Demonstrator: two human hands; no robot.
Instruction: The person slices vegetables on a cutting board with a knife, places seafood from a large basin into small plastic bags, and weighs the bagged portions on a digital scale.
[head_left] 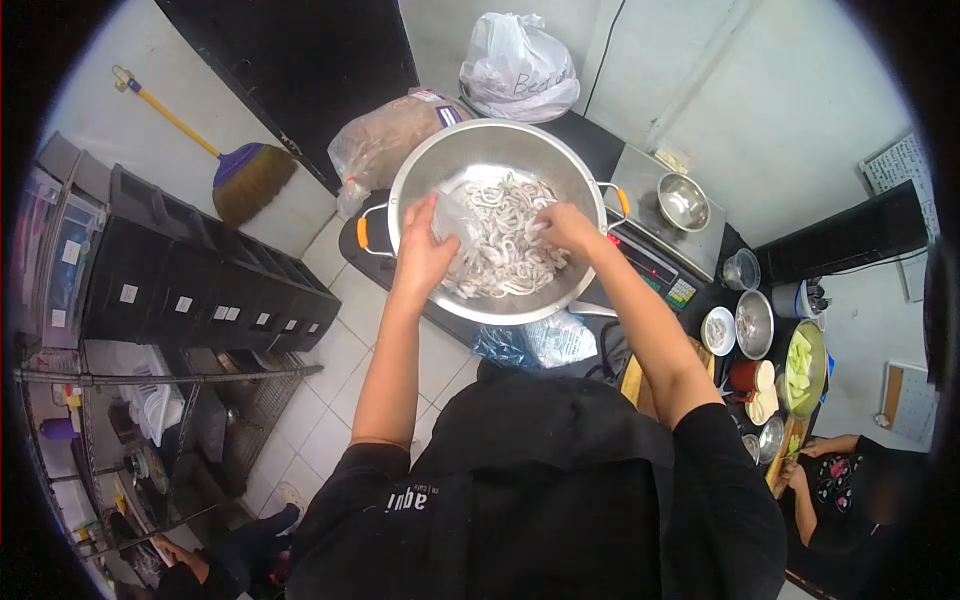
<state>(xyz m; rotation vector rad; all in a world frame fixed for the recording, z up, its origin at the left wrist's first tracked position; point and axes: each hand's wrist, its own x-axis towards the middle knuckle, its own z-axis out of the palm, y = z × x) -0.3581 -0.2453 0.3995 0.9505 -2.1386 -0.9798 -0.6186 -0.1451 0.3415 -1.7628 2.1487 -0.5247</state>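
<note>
A wide steel basin (pixel 420 160) with orange-sleeved handles holds a heap of pale, ring-like strips (pixel 505 235). On the basin's left side, my left hand (pixel 425 245) is closed on a clear plastic bag (pixel 453 222) whose mouth is down among the strips. At the right of the heap, my right hand (pixel 570 228) has its fingers curled down into the strips, pinching some of them; its fingertips are partly hidden.
Behind the basin are a brown-filled bag (pixel 385 135) and a white bag (pixel 520 70). To the right stand a digital scale (pixel 655 265), a small steel bowl (pixel 683 202) and several bowls. Another person's hands (pixel 795 470) are at a cutting board. Shelving (pixel 190 375) is at left.
</note>
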